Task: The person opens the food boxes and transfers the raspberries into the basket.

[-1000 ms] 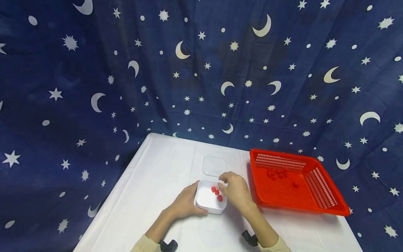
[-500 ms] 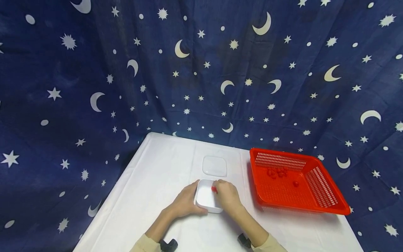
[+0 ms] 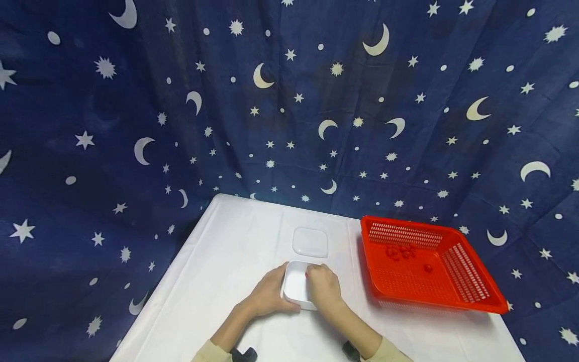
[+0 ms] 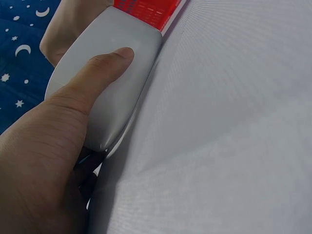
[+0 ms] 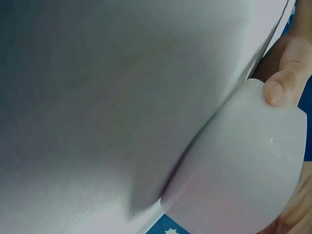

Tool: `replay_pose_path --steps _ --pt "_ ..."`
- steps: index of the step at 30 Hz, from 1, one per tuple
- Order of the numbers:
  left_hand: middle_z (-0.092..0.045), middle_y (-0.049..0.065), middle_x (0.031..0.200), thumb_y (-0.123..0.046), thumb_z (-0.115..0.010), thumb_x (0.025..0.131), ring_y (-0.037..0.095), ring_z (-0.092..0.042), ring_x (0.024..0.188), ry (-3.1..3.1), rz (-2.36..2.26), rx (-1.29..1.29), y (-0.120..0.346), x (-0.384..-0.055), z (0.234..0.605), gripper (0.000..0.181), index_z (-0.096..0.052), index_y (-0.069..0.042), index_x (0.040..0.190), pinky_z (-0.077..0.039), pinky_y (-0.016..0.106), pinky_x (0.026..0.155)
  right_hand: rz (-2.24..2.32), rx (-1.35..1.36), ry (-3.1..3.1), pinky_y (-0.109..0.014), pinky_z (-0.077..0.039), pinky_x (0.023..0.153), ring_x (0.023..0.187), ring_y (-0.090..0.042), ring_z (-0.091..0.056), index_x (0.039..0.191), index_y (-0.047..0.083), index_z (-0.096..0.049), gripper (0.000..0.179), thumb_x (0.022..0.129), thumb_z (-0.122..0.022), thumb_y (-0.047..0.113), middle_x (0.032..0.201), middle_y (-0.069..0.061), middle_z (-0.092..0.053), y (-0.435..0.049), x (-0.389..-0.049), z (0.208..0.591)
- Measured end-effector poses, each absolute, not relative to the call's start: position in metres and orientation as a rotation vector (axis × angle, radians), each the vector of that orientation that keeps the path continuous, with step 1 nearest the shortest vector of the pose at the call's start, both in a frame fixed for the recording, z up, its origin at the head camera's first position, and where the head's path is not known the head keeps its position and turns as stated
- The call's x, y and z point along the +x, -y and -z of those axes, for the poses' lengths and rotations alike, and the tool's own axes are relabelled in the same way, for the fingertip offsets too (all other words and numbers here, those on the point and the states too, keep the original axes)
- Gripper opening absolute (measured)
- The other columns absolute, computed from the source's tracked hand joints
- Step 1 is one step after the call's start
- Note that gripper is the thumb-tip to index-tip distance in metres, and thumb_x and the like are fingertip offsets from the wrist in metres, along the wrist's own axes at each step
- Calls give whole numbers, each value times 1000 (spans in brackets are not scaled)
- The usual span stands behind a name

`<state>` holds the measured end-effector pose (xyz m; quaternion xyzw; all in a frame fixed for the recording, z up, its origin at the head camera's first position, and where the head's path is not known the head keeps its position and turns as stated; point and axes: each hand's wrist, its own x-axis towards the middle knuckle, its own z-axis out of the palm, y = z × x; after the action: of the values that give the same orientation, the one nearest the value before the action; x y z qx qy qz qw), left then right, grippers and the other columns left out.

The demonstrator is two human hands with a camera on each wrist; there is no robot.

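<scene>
A square white plastic container [image 3: 296, 287] stands open-topped on the table. My left hand [image 3: 268, 295] grips its left side, and in the left wrist view the thumb [image 4: 105, 70] presses flat along the outer wall. My right hand [image 3: 324, 287] reaches down into the container from the right with its fingers curled. A bit of a small red piece [image 3: 307, 274] shows at the right fingertips; the other red pieces are hidden behind the hand. From the right wrist view, the container's outer wall [image 5: 239, 161] hides most of the right hand.
A clear square lid [image 3: 310, 242] lies flat behind the container. To the right, a red plastic basket [image 3: 420, 291] with slotted sides holds several small red pieces [image 3: 401, 252]. A dark blue curtain with moons and stars hangs behind the white-covered table [image 3: 226, 241].
My right hand has moved from the container's right rim down inside, closing its fingers at the red pieces and covering them. The left hand keeps its grip.
</scene>
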<state>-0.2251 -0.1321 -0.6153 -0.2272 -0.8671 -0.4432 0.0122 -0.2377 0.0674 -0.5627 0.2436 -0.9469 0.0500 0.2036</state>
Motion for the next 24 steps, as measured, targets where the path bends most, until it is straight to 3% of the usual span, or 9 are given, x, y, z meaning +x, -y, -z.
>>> replay_pose_path --steps 5,17,20,24 --pt "-57 -19 139 -62 -93 66 9 -57 124 2699 1391 -715 131 -225 615 113 -36 -31 158 -50 46 108 -103 664 2645 -26 -57 50 58 -19 -61 80 1 -70 23 70 -90 -5 69 -9 -68 -67 -237 563" --pt "-57 -15 143 -63 -93 65 11 -56 129 2700 1376 -714 130 -226 617 117 -34 -27 160 -49 48 110 -177 693 2591 -26 -50 48 56 -13 -49 75 10 -66 24 70 -87 -1 68 -2 -68 -71 -240 565" --pt "-57 -14 144 -63 -93 66 11 -56 129 2700 1372 -718 130 -226 617 117 -35 -27 160 -49 48 110 -193 689 2565 -28 -48 45 55 -14 -51 75 11 -65 24 68 -87 2 65 -1 -64 -72 -241 565" --pt "-58 -12 143 -60 -93 66 10 -57 126 2690 1381 -728 130 -225 617 115 -36 -24 159 -50 46 109 -197 694 2534 -30 -50 44 54 -18 -60 86 9 -72 23 70 -89 7 68 -2 -66 -72 -242 565"
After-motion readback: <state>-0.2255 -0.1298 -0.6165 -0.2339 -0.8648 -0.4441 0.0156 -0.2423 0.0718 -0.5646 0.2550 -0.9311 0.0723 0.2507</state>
